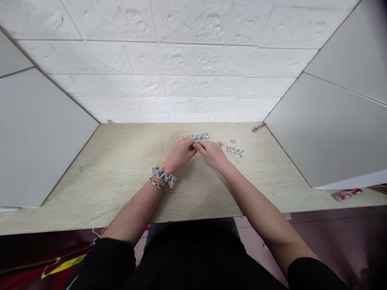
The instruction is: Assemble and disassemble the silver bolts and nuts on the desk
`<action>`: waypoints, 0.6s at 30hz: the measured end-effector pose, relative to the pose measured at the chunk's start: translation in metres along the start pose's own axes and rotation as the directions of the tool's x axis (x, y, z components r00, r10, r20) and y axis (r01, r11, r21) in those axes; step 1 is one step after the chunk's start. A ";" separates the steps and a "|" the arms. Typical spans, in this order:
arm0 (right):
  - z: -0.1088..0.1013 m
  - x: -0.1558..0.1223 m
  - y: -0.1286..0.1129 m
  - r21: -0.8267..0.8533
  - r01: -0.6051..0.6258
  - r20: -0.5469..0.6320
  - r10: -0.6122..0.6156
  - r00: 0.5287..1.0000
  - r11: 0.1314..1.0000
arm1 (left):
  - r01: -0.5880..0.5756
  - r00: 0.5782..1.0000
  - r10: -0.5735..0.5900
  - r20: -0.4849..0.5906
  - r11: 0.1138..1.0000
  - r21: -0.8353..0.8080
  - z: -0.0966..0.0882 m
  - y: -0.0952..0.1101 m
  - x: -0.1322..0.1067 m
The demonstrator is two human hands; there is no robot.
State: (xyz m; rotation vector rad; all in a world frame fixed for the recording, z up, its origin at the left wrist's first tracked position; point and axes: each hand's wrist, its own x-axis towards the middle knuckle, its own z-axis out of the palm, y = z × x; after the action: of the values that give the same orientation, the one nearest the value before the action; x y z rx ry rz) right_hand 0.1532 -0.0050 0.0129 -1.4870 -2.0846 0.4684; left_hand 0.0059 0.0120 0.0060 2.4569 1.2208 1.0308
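My left hand, with a scrunchie and a chain bracelet at its wrist, is closed with the fingers curled. Against it, my right hand is also closed, thumb and fingers pinched together. A small silver bolt shows at the meeting fingertips; its lower part is hidden by them. Just behind the hands runs a row of silver bolts with flanged heads or nuts, partly covered by my fingers. To the right of my right hand lie several loose bolts, a round flanged nut and another small metal piece.
The pale wood-grain table ends at a white brick-pattern wall. Grey panels stand at the left and right. A red cylinder lies in the back right corner, and a second red cylinder near the front right edge.
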 end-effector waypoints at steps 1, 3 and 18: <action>0.001 0.001 0.001 -0.012 0.026 0.011 -0.026 1.000 1.000 | -0.011 1.000 0.011 0.000 1.000 -0.002 0.001 -0.001 0.000; 0.003 0.001 0.003 -0.024 0.061 0.006 -0.061 0.998 0.998 | -0.017 1.000 0.017 -0.004 1.000 -0.015 0.002 -0.002 -0.001; 0.003 0.004 0.003 0.469 0.091 -0.095 -0.052 0.994 0.878 | 0.013 0.998 -0.014 -0.056 1.000 -0.010 0.004 -0.003 -0.001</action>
State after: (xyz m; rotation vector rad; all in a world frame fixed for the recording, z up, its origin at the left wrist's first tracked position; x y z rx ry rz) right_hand 0.1530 -0.0006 0.0100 -1.1155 -1.7843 0.8099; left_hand 0.0064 0.0132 0.0013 2.4247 1.2444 1.1062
